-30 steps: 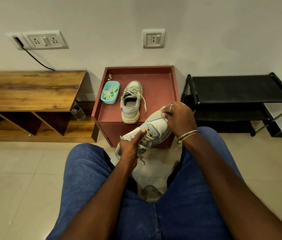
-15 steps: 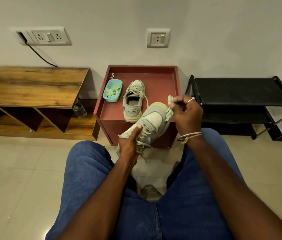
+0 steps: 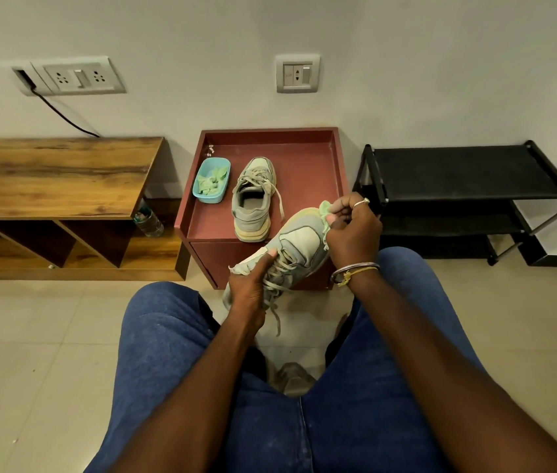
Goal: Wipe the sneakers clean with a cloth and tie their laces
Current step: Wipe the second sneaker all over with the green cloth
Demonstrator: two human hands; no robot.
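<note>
My left hand [image 3: 249, 288] grips a grey-green sneaker [image 3: 299, 242] around its tongue and laces, holding it tilted above my lap with the toe up and to the right. Its loose laces hang down. At the toe, my right hand [image 3: 350, 230] pinches a small light-green cloth [image 3: 324, 210] against the sneaker. The second sneaker [image 3: 253, 196] stands on the red side table [image 3: 314, 172], heel toward me, laces untied.
A blue tub [image 3: 202, 196] with green cloth pieces sits on the red table beside the second sneaker. A wooden bench [image 3: 55, 175] is at the left with a bottle [image 3: 149, 220] under it. A black shoe rack [image 3: 464, 172] is at the right. My knees fill the foreground.
My right hand slid from over the sneaker's front up to the toe tip, and the green cloth now shows in its fingers. The sneaker rose slightly.
</note>
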